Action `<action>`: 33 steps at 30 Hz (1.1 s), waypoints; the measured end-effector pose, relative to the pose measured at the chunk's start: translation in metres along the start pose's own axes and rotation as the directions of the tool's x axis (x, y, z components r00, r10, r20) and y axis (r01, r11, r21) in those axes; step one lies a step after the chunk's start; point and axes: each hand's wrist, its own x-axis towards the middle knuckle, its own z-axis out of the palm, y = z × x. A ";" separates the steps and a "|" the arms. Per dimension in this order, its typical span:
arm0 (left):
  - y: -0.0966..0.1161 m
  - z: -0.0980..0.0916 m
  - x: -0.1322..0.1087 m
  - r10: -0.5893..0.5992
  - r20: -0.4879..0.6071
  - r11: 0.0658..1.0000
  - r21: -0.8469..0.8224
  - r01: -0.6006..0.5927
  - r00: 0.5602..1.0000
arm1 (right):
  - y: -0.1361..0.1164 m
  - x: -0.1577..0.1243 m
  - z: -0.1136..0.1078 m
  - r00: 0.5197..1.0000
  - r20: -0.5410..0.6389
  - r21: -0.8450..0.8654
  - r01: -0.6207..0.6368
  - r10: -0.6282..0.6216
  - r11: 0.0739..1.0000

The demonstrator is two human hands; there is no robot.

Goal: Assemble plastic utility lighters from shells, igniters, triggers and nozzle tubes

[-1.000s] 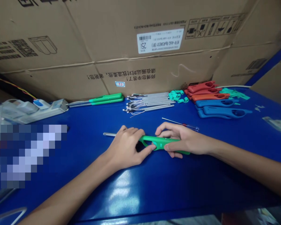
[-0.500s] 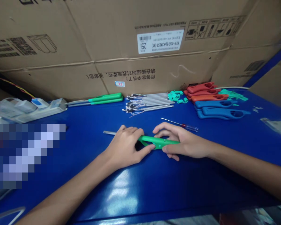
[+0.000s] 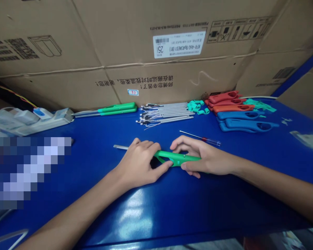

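Both of my hands hold a green long-nosed lighter (image 3: pixel 181 158) over the blue table. My left hand (image 3: pixel 141 161) is wrapped round its front part, thumb at the trigger opening, and hides most of the metal tube. Only the tube's silver tip (image 3: pixel 120 147) shows to the left of the knuckles. My right hand (image 3: pixel 200 156) grips the handle's rear end between thumb and fingers, with the index finger curled above it. A teal trigger piece shows in the opening beside my left thumb. Just behind my right hand lies a screwdriver (image 3: pixel 202 138) with a red and clear handle.
Along the back lie two green lighters (image 3: pixel 118 109), several metal tubes with wires (image 3: pixel 172 113), small teal parts (image 3: pixel 198 106), and red and blue handle shells (image 3: pixel 247 125). A power strip (image 3: pixel 49 123) sits at left. A large cardboard box (image 3: pixel 80 34) walls the back of the table (image 3: pixel 211 211).
The lighter's metal tip sticks out slightly further left of my left hand. Otherwise both hands keep nearly the same grip and place.
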 end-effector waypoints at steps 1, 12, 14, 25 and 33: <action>-0.001 0.000 0.000 -0.001 0.000 1.000 0.003 0.001 1.000 | 0.000 0.000 0.000 1.000 -0.004 -0.003 0.001 -0.001 1.000; -0.001 0.000 0.002 0.012 0.010 0.998 -0.069 -0.011 1.000 | 0.001 0.001 0.000 1.000 0.013 -0.020 0.009 -0.009 1.000; -0.011 -0.005 0.003 0.032 -0.013 0.982 -0.185 -0.034 0.999 | 0.002 0.001 0.000 1.000 0.006 -0.008 0.014 -0.014 1.000; -0.112 -0.005 0.039 -0.357 -0.181 0.911 -0.286 0.299 0.916 | 0.002 0.003 -0.002 0.996 0.073 0.008 -0.050 0.049 0.999; -0.112 -0.002 0.042 -0.411 -0.182 0.853 -0.423 0.306 0.893 | -0.004 -0.002 -0.004 0.980 0.135 -0.056 -0.140 0.146 0.989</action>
